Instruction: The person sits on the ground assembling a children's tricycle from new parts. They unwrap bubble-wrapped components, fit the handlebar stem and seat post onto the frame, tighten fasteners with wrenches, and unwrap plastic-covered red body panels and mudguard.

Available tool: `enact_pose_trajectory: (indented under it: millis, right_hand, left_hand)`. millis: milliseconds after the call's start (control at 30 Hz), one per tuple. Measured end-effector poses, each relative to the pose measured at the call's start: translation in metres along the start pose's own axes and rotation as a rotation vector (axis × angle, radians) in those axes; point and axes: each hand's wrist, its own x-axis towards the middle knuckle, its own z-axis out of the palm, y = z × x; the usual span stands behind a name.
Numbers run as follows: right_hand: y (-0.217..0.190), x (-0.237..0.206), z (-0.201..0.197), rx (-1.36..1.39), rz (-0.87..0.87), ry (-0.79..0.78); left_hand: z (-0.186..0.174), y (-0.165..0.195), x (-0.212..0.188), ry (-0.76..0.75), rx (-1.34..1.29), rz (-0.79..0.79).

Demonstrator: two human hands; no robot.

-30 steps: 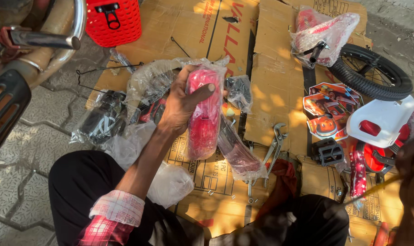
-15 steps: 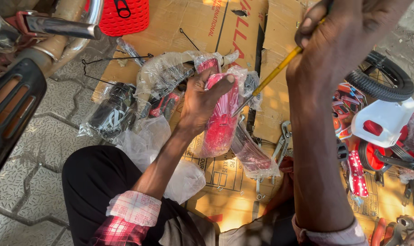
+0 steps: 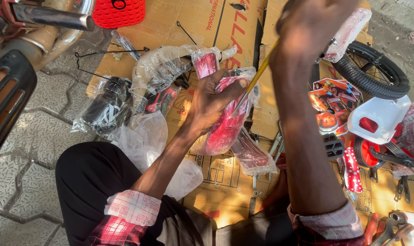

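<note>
From the head camera, the left hand (image 3: 213, 102) is closed round a pink bicycle part wrapped in clear plastic (image 3: 225, 123), fingers curled over its upper half and thumb pressed along its side, seemingly to keep the slippery wrapping steady and turned up toward the tool. The right hand (image 3: 307, 27) is raised above and to the right of that wrapped part, clenched on a thin yellow-shafted tool (image 3: 254, 82) whose lower end slants down to the plastic just beside the left thumb; the grip sits high, so the shaft reaches the wrapping at an angle. The wrapped part hangs over the flattened cardboard (image 3: 170, 27) on the ground, which appears to serve as a clean bed for loose pieces. Right of the wrapped part lie a small black tyre (image 3: 375, 73) and a white moulded piece (image 3: 380, 116); left of it sits a black plastic-bagged bundle (image 3: 104, 109).
</note>
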Motion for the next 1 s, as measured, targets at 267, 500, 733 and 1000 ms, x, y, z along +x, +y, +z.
enact_pose_trajectory:
  millis: [267, 500, 733, 1000]
  right_hand:
    - [0.039, -0.018, -0.001, 0.089, -0.122, -0.025]
    - [-0.014, -0.005, -0.020, 0.161, 0.215, -0.174]
    - [-0.015, 0.019, -0.042, 0.246, 0.274, -0.268]
    - [0.044, 0.024, -0.030, 0.341, 0.288, -0.152]
  left_hand:
    - [0.003, -0.004, 0.004, 0.040, 0.012, -0.205]
    - [-0.006, -0.002, 0.003, 0.040, -0.057, -0.027]
    - [0.004, -0.001, 0.008, -0.001, -0.138, 0.021]
    - [0.006, -0.016, 0.008, -0.001, 0.069, -0.041]
